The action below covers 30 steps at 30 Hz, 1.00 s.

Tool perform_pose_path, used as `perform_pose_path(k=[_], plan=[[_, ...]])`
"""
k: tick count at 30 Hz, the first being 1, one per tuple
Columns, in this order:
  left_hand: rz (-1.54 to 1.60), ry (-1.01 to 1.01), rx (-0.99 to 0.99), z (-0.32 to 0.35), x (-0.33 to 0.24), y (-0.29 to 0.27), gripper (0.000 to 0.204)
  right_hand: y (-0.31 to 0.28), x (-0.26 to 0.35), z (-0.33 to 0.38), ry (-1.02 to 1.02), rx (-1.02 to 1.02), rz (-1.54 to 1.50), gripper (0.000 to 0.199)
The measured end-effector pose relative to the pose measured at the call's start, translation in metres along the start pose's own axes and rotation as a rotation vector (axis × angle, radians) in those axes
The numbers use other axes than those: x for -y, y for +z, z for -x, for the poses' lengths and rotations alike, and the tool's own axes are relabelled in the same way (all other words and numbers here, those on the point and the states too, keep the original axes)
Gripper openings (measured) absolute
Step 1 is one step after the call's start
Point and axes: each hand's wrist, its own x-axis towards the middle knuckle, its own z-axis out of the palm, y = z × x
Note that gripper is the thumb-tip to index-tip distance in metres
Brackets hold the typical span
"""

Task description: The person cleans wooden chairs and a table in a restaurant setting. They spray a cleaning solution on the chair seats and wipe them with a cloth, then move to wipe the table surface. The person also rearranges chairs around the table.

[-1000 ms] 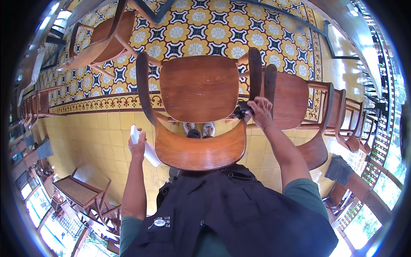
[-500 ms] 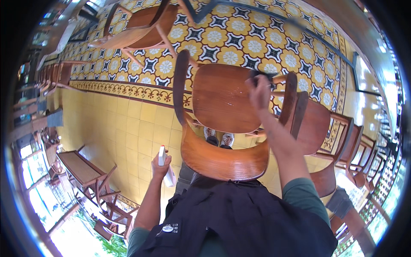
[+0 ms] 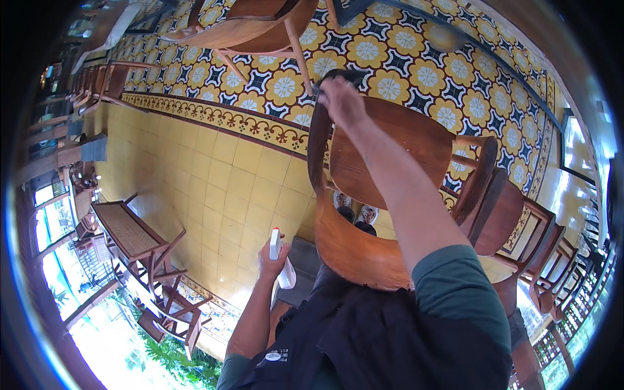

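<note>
Holding white bottle (image 3: 286, 276), black cloth (image 3: 351, 77) at armrest (image 3: 316, 146)

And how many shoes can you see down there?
2. The left shoe and the right shoe both show through the gap between the seat and curved backrest of the nearest chair. Others could be hidden.

Small white lettering (image 3: 284, 353) in short stacked lines, printed on the dark garment (image 3: 403, 338) on the wearer's front, toward the person's left side, a white oval patch (image 3: 272, 356) just beside it, the patch's own marks too small to read.
</note>
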Motion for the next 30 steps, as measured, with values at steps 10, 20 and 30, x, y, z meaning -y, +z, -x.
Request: perform_pose_path(k=[10, 20, 30], plan=[[0.172, 0.389, -0.156, -0.149, -0.112, 0.037, 0.036, -0.104, -0.113, 0.107, 0.765, -0.551, -0.399, 0.041], [0.132, 0.254, -0.756, -0.272, -0.212, 0.128, 0.056, -0.092, -0.188, 0.337, 1.050, -0.137, 0.213, 0.080], [0.201, 0.155, -0.568, -0.273, -0.231, 0.123, 0.046, -0.016, -0.256, 0.218, 1.115, -0.154, 0.806, 0.075]])
